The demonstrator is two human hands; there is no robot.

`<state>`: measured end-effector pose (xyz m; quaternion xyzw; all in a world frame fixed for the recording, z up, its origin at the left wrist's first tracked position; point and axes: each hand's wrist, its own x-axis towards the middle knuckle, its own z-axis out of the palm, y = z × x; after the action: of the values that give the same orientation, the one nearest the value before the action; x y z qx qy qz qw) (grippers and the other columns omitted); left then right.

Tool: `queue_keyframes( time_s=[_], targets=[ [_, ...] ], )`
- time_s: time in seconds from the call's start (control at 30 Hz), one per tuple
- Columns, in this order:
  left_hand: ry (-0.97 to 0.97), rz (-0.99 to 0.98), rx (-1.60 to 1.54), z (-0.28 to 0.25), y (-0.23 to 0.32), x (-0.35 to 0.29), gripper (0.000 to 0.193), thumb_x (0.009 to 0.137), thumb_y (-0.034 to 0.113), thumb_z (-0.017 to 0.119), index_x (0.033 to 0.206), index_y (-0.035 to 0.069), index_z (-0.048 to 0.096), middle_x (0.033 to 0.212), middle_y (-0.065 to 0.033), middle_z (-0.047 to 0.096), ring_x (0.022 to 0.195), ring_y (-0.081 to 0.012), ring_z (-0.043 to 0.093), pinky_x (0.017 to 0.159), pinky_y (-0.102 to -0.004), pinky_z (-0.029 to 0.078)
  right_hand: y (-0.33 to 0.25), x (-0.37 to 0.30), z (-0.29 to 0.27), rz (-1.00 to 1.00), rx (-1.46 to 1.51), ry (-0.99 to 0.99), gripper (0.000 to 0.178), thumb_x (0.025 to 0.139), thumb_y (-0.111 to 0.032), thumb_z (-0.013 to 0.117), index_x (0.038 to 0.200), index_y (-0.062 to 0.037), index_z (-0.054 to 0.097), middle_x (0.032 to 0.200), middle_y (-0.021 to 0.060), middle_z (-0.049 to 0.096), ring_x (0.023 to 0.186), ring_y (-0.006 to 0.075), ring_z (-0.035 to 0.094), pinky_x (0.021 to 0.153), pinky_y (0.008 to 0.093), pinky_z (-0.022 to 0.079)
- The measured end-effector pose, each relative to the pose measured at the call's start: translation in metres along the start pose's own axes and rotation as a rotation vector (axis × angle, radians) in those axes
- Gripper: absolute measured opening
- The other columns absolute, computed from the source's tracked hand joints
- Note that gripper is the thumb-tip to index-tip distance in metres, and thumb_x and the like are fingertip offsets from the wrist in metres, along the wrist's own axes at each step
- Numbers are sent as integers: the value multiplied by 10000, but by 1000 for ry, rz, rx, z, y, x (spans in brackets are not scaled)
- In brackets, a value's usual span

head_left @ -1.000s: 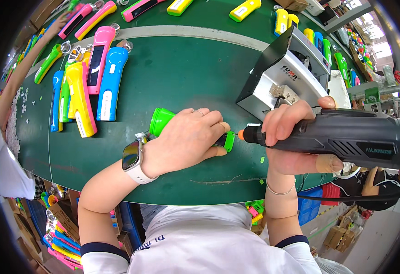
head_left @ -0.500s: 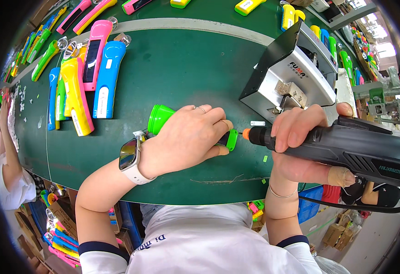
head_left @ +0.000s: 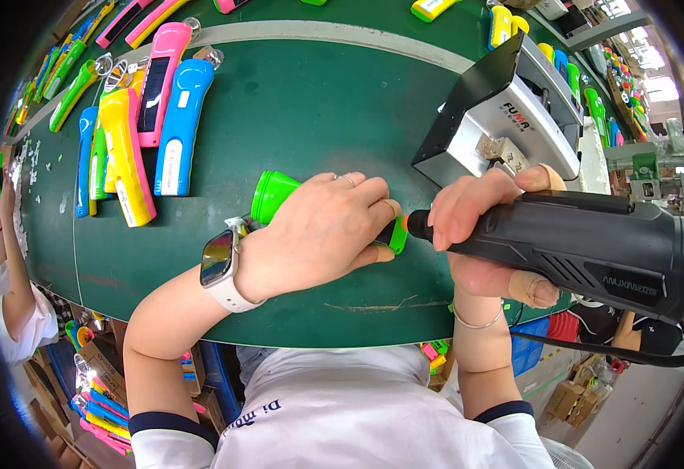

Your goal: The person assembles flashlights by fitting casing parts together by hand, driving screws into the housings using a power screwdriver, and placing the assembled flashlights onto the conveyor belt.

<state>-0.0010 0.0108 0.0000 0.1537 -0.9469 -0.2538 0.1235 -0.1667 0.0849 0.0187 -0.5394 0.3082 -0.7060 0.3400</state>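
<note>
My left hand (head_left: 328, 228) is closed around a green flashlight (head_left: 273, 197) lying on the green tabletop. The flared head sticks out on the left of my hand, the narrow tail end on the right; my hand covers the middle. Gripped in my right hand (head_left: 471, 215) is a black electric screwdriver (head_left: 584, 250), held level. Its orange-ringed tip meets the tail end of the flashlight; whether the bit sits in a screw is too small to tell.
Beyond my right hand stands a silver and black box-shaped machine (head_left: 475, 117). Pink, blue and yellow flashlights (head_left: 183, 129) lie grouped at the left. The screwdriver's black cable (head_left: 592, 352) hangs past the table edge. Another person's arm (head_left: 15, 250) shows at far left.
My right hand has brought the screwdriver leftward, so its tip has gone from just off the flashlight's tail end to touching it. My left hand keeps its hold.
</note>
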Motion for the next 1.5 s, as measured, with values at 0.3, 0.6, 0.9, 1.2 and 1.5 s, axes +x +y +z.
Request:
queue_keyframes(
  time_s=[0.3, 0.6, 0.9, 1.2, 1.5],
  targets=[
    [4, 17, 177, -8, -1, -6, 449, 682, 262, 740, 1071, 90, 596, 923, -42, 562, 873, -219, 556, 770, -344, 437, -17, 8, -17, -189, -29, -34, 927, 688, -789, 542, 1300, -116, 365, 685, 64, 513, 495, 176, 498, 488, 330, 426],
    [105, -86, 275, -10, -5, 0, 455, 681, 273, 748, 1068, 88, 597, 935, -43, 591, 875, -212, 568, 764, -345, 444, -41, 55, -46, -129, -295, 302, 843, 823, -730, 415, 1286, -33, 313, 688, 94, 516, 490, 148, 472, 466, 271, 419],
    [267, 52, 181, -4, -4, 7, 491, 678, 286, 758, 1096, 86, 597, 940, -70, 596, 858, -246, 571, 773, -360, 445, -42, 36, -35, -233, 42, 195, 881, 810, -766, 362, 1294, -31, 316, 643, 71, 488, 469, 156, 483, 475, 302, 429],
    [412, 165, -283, 11, 27, 55, 130, 719, 169, 711, 724, 58, 644, 653, -66, 582, 693, -248, 577, 630, -374, 455, -63, 40, -34, -157, 233, -17, 828, 824, -711, 445, 1325, -59, 346, 721, 41, 480, 541, 129, 447, 566, 290, 368],
    [707, 274, 105, -31, 17, 160, 117, 800, 172, 596, 845, 92, 669, 856, -72, 656, 872, -265, 600, 746, -376, 483, -40, 50, -42, -199, -270, 341, 725, 883, -613, 452, 1216, 21, 337, 660, 114, 517, 485, 178, 489, 466, 268, 436]
  ],
)
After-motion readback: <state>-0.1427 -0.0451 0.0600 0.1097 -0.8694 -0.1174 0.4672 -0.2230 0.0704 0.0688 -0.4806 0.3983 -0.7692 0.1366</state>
